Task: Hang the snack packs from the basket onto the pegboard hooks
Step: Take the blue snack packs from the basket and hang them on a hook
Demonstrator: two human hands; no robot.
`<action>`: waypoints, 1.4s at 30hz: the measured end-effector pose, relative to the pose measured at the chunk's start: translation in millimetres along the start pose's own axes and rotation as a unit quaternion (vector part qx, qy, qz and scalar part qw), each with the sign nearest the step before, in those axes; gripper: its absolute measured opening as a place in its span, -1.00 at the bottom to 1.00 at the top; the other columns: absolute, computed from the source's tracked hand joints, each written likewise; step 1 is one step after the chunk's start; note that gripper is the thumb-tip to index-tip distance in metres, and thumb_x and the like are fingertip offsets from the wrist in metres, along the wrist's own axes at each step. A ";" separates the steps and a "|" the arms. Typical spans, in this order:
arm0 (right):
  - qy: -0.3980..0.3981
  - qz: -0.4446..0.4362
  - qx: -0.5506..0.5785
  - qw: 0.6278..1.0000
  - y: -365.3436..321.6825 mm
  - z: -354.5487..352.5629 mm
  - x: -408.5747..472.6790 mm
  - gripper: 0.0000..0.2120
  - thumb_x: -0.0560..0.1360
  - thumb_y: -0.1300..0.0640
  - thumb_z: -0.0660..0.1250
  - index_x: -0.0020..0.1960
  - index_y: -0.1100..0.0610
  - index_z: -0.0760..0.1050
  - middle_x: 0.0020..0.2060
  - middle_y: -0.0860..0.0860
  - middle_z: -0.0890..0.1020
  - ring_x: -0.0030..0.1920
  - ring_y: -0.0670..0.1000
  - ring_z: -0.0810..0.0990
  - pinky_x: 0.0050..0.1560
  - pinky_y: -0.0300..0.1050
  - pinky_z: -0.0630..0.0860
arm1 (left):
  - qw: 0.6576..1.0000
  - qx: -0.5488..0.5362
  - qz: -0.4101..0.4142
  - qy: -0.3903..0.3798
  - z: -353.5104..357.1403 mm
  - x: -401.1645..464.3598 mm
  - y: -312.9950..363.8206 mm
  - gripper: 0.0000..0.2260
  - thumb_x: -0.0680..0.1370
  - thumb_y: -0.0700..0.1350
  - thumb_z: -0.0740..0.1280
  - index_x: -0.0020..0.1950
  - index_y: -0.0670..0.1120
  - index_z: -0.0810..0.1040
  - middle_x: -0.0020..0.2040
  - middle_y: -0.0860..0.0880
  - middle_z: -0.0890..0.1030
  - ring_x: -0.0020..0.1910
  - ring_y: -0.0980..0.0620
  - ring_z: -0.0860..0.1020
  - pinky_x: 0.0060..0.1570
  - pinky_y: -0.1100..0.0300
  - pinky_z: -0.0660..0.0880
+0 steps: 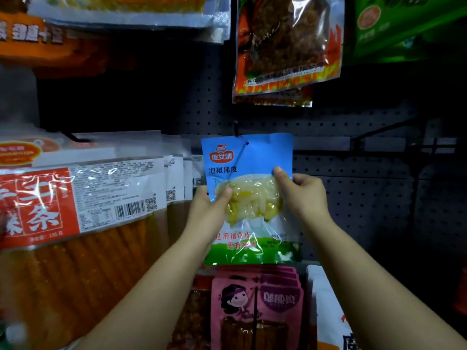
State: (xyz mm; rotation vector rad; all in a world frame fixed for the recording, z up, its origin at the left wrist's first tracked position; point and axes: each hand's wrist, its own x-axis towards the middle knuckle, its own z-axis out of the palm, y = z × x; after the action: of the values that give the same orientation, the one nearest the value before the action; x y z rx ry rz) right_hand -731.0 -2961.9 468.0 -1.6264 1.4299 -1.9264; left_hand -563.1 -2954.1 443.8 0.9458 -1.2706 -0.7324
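Note:
A blue and green snack pack (249, 157) with pale yellow contents is held upright against the dark pegboard (353, 173). My left hand (207, 208) grips its left edge, thumb on the front. My right hand (303, 195) pinches its right edge. A thin black hook (236, 129) sticks out of the board at the pack's top edge, and the hook's rod passes by the pack's small hang hole. The basket is out of view.
Large red and orange stick-snack packs (75, 213) hang at the left. Flame-printed packs (285, 46) hang above, a green pack (404, 26) at top right. Pink packs (257, 306) hang below on a hook. Bare pegboard lies to the right.

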 end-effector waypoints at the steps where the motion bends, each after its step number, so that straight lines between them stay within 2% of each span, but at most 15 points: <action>1: 0.004 0.013 -0.017 1.000 1.9 2.4 4.8 -0.51 0.46 -0.18 0.32 -0.41 0.09 0.20 -0.53 0.00 0.24 -0.47 0.00 0.20 -0.37 -0.14 0.15 | 1.000 0.002 -0.008 0.004 3.3 4.6 -1.0 -0.93 0.56 0.00 0.29 0.00 0.05 0.43 0.05 0.01 0.60 -0.02 0.10 0.57 -0.24 0.27 0.44; 5: 0.017 0.039 -0.081 0.996 6.9 10.5 22.7 -0.55 0.45 -0.23 0.30 -0.35 0.11 0.31 -0.46 0.05 0.33 -0.41 0.05 0.30 -0.31 -0.12 0.21 | 0.999 0.005 -0.027 0.029 13.6 24.1 -5.3 -0.79 0.56 -0.01 0.30 0.13 -0.07 0.43 0.12 -0.08 0.57 0.08 -0.04 0.57 -0.08 0.13 0.49; 8: 0.017 0.064 -0.118 0.991 9.4 12.8 33.7 -0.48 0.43 -0.28 0.29 -0.43 0.09 0.26 -0.51 0.01 0.36 -0.45 0.05 0.34 -0.37 -0.14 0.21 | 0.999 0.022 -0.034 0.035 19.3 37.1 -9.2 -0.73 0.55 -0.01 0.31 0.16 -0.13 0.46 0.07 -0.09 0.59 0.04 -0.03 0.57 -0.13 0.15 0.49; 12: 0.001 0.088 -0.122 0.989 12.0 16.2 42.8 -0.42 0.42 -0.31 0.30 -0.49 0.07 0.18 -0.54 -0.01 0.33 -0.48 0.04 0.32 -0.38 -0.12 0.21 | 0.997 0.033 -0.065 0.040 23.7 48.9 -10.4 -0.66 0.53 0.01 0.34 0.19 -0.18 0.46 0.10 -0.15 0.59 0.06 -0.10 0.57 0.11 -0.05 0.52; 14: -0.018 0.087 -0.102 0.991 15.5 18.1 41.4 -0.42 0.43 -0.30 0.29 -0.49 0.07 0.15 -0.55 -0.02 0.29 -0.48 0.03 0.30 -0.36 -0.12 0.21 | 0.996 0.026 -0.075 0.046 22.8 48.4 -11.1 -0.61 0.52 0.03 0.35 0.22 -0.20 0.45 0.12 -0.15 0.58 0.10 -0.12 0.56 0.14 -0.06 0.50; 17: -0.066 0.061 -0.028 0.996 28.5 18.7 31.3 -0.48 0.48 -0.24 0.28 -0.42 0.11 0.25 -0.51 0.01 0.28 -0.43 0.02 0.29 -0.31 -0.14 0.26 | 0.997 -0.023 -0.062 0.044 19.6 38.8 -17.2 -0.71 0.53 0.02 0.34 0.09 -0.19 0.56 0.02 -0.15 0.64 0.04 -0.12 0.60 0.05 0.03 0.51; 19: -0.097 0.048 -0.001 0.994 40.8 14.8 18.3 -0.56 0.50 -0.18 0.30 -0.32 0.17 0.41 -0.47 0.03 0.31 -0.42 -0.02 0.27 -0.40 -0.20 0.23 | 0.996 -0.040 -0.063 0.058 19.2 28.8 -26.6 -0.74 0.55 0.01 0.32 0.05 -0.18 0.56 -0.02 -0.15 0.64 -0.01 -0.10 0.60 -0.07 0.09 0.50; 22: -0.166 0.045 0.007 0.985 61.8 4.6 -3.6 -0.71 0.50 -0.03 0.36 -0.28 0.14 0.57 -0.48 -0.13 0.55 -0.45 -0.15 0.47 -0.43 -0.34 0.38 | 0.992 -0.018 -0.075 0.101 19.5 13.0 -50.3 -0.77 0.56 -0.03 0.31 0.08 -0.17 0.50 -0.01 -0.12 0.60 -0.10 -0.02 0.55 -0.26 0.25 0.41; 25: -0.215 0.064 -0.007 0.974 78.7 -3.4 -21.4 -0.88 0.51 0.07 0.37 -0.19 0.03 0.59 -0.42 -0.12 0.61 -0.43 -0.17 0.53 -0.41 -0.37 0.45 | 0.991 -0.005 -0.102 0.084 17.7 -2.2 -75.1 -0.90 0.58 -0.07 0.28 0.01 -0.09 0.49 -0.06 -0.12 0.59 -0.21 0.00 0.53 -0.42 0.26 0.41; 27: -0.226 0.092 -0.041 0.969 87.1 -7.0 -29.2 -0.86 0.52 0.09 0.36 -0.21 0.08 0.57 -0.46 -0.05 0.57 -0.46 -0.12 0.48 -0.46 -0.32 0.41 | 0.990 -0.009 -0.123 0.063 14.8 -11.1 -85.7 -0.93 0.59 -0.05 0.26 -0.04 -0.03 0.47 -0.17 -0.07 0.57 -0.34 0.05 0.50 -0.49 0.28 0.37; 29: -0.237 0.112 -0.115 0.958 91.4 -10.6 -36.7 -0.78 0.49 0.06 0.40 -0.30 0.11 0.53 -0.48 -0.04 0.56 -0.49 -0.13 0.46 -0.44 -0.30 0.39 | 0.990 -0.008 -0.131 0.044 11.9 -20.9 -92.6 -0.90 0.60 -0.07 0.25 -0.03 -0.08 0.47 -0.26 -0.04 0.55 -0.40 0.10 0.46 -0.46 0.29 0.35; 31: -0.221 0.125 -0.156 0.954 91.8 -15.0 -45.8 -0.68 0.46 0.02 0.42 -0.39 0.12 0.47 -0.52 -0.03 0.53 -0.49 -0.10 0.45 -0.35 -0.22 0.40 | 0.991 0.002 -0.127 0.029 8.3 -33.6 -96.5 -0.86 0.60 -0.09 0.25 -0.02 -0.16 0.48 -0.30 -0.02 0.54 -0.40 0.11 0.43 -0.39 0.27 0.33; 34: -0.163 0.136 -0.145 0.966 85.2 -22.3 -71.6 -0.61 0.47 -0.02 0.40 -0.42 0.14 0.38 -0.54 0.01 0.46 -0.47 -0.01 0.41 -0.27 -0.15 0.38 | 0.992 0.007 -0.123 0.010 -0.7 -58.9 -100.5 -0.87 0.59 -0.13 0.25 -0.15 -0.10 0.48 -0.34 0.00 0.50 -0.42 0.14 0.40 -0.42 0.33 0.32; 39: -0.112 0.129 -0.006 0.985 77.2 -40.2 -156.1 -0.68 0.52 0.09 0.35 -0.39 0.10 0.41 -0.51 -0.01 0.44 -0.47 -0.10 0.37 -0.36 -0.22 0.31 | 0.993 0.017 -0.102 -0.058 -23.5 -126.9 -113.7 -0.86 0.57 -0.15 0.26 -0.19 -0.03 0.49 -0.46 0.13 0.52 -0.49 0.29 0.44 -0.44 0.48 0.38; 42: -0.083 0.149 0.028 0.985 83.0 -59.6 -216.7 -0.75 0.53 0.13 0.33 -0.32 0.13 0.48 -0.48 -0.01 0.51 -0.45 -0.07 0.45 -0.41 -0.29 0.36 | 0.989 0.015 -0.095 -0.110 -30.7 -176.0 -130.5 -0.83 0.56 -0.20 0.27 -0.20 0.01 0.48 -0.44 0.12 0.52 -0.46 0.29 0.45 -0.38 0.44 0.43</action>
State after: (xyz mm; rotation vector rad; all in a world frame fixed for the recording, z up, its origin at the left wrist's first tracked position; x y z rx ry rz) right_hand -738.0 -2819.3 275.6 -1.4164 1.4427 -1.6112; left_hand -556.5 -2853.0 247.1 1.0433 -1.3982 -0.9903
